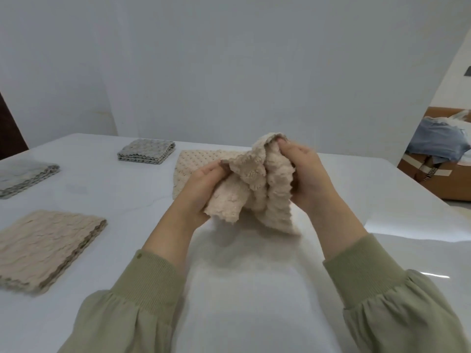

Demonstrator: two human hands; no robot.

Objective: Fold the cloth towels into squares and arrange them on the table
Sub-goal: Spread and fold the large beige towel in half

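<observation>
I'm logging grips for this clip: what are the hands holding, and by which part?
A crumpled beige towel: the left hand grips its bunched left side, the right hand pinches its top right fold.

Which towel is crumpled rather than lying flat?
The beige towel gripped by the left hand and right hand; the other four lie flat on the table.

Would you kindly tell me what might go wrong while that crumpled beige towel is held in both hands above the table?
The crumpled towel is bunched between the left hand and right hand, so its edges may not line up and the fold could come out uneven. It hangs just in front of the flat beige towel, so spreading it there might drag or rumple that one.
</observation>
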